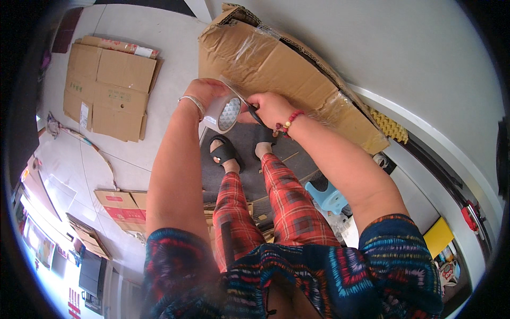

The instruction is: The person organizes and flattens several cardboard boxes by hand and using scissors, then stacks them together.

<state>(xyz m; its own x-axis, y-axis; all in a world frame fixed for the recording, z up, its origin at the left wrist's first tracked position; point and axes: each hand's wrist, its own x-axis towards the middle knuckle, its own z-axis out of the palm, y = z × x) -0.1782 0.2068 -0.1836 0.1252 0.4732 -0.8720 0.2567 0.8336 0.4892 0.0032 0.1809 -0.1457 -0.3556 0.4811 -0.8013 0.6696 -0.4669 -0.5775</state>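
A wide roll of clear packing tape [223,115], its core printed with grey and white triangles, hangs at my left hand [208,92]. The fingers of that hand pinch the tape near its upper edge. My right hand [267,108] grips scissors [252,108] by their black handles, and the metal blades point up and left across the tape beside my left fingers. Whether the blades are closed on the tape cannot be told. Just beyond both hands a large, creased cardboard box [263,67] leans by the wall, with strips of clear tape on it.
Flattened cardboard [119,87] lies on the pale tiled floor at the left, and a red-printed piece [123,207] lies lower down. A light blue plastic stool [328,197] stands right of my legs. My feet, in black slides, are on a dark mat [249,183].
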